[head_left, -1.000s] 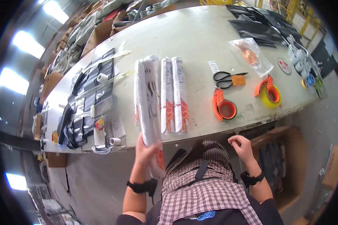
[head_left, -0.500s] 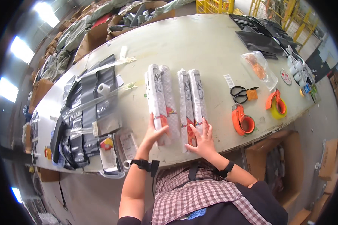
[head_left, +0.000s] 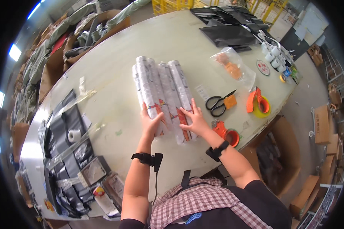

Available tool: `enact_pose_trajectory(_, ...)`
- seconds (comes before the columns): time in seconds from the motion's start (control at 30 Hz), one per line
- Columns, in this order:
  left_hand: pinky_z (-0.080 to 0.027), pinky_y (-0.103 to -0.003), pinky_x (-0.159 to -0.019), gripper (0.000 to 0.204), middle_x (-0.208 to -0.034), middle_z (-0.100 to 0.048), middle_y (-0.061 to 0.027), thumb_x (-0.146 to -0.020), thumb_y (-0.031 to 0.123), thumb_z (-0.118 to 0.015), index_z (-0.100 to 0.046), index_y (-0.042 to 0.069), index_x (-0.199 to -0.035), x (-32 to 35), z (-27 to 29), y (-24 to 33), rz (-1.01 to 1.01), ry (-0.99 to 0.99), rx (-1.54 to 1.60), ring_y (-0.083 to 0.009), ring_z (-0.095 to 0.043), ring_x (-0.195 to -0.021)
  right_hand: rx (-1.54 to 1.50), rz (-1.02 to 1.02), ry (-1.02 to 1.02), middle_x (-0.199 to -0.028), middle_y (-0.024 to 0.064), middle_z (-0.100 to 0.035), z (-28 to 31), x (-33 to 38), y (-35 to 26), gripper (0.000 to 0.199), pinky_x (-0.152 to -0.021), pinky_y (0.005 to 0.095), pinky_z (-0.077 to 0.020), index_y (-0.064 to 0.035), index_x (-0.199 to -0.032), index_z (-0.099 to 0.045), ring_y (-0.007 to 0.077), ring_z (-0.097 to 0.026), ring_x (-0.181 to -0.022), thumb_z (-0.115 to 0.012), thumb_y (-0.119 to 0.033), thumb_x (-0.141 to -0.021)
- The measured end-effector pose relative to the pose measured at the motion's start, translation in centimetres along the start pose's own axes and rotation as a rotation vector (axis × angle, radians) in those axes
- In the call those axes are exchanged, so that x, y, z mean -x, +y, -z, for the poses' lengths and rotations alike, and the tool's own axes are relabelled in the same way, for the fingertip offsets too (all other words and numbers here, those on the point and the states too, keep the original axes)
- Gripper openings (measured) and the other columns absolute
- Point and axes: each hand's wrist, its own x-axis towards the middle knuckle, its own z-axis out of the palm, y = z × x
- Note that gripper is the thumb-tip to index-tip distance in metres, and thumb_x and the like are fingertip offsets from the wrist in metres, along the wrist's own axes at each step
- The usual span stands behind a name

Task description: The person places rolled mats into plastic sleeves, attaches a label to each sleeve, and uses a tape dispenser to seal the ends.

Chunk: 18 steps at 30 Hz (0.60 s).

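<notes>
Several white plastic-wrapped rolls (head_left: 146,82) with red print near their close ends lie side by side on the table. My left hand (head_left: 152,123) clasps the left-hand rolls, its thumb across the top and its fingers down the outer side. My right hand (head_left: 197,122) straddles the right-hand rolls (head_left: 178,82), with thumb and fingers spread over them. Both hands press the rolls from opposite sides. Black-handled scissors (head_left: 216,105) with an orange tag lie just right of my right hand. Close to that wrist is an orange tape dispenser (head_left: 229,134), partly hidden behind my forearm.
A second orange dispenser with yellow tape (head_left: 260,105) and a clear bag of orange pieces (head_left: 233,68) lie at right. Black plastic bags (head_left: 229,32) occupy the far right. More black packaging (head_left: 67,133) and a clear box (head_left: 93,170) cover the left. An open carton (head_left: 283,149) stands below the edge.
The two pairs of rolls, apart before, now lie against each other. My hands have come closer together with them. The view has turned, so the table's contents sit further left.
</notes>
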Motion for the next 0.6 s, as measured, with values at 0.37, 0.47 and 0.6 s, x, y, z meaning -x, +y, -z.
enact_pose_trajectory(0.37,-0.029,-0.042,-0.099,0.047,-0.120,-0.048,-0.0221,-0.074,0.016,-0.065,-0.051,0.005,-0.117,-3.6,-6.7,11.2,-0.526,0.158,-0.721,-0.0364,-0.037,-0.119,0.209,-0.379,0.488,-0.084,0.0157,-0.066,29.1,-6.2,24.7,0.018,-0.074,0.0332,-0.0495,-0.0012,-0.089,-0.065,0.0254,-0.064,-0.082,-0.051,-0.008,-0.079)
enact_pose_trajectory(0.47,-0.039,-0.038,-0.091,0.039,-0.112,-0.055,-0.0169,-0.076,0.019,-0.063,-0.056,0.007,-0.112,-6.0,-9.8,14.1,-0.552,-0.340,-0.585,-0.0323,-0.048,-0.109,0.292,-0.155,0.110,-0.082,0.0143,-0.066,27.1,-12.3,24.4,0.017,-0.070,0.0334,-0.0499,-0.0021,-0.084,-0.066,0.0261,-0.063,-0.074,-0.054,-0.010,-0.077)
enact_pose_trajectory(0.6,-0.047,-0.035,-0.076,0.035,-0.101,-0.059,-0.0150,-0.082,0.027,-0.058,-0.057,0.008,-0.111,-6.7,-14.7,17.4,-0.313,-0.831,-0.582,-0.0285,-0.058,-0.088,0.656,-0.527,0.004,-0.081,0.0169,-0.065,29.0,-15.6,28.0,0.024,-0.071,0.0343,-0.0498,0.0005,-0.076,-0.065,0.0276,-0.063,-0.072,-0.054,-0.021,-0.079)
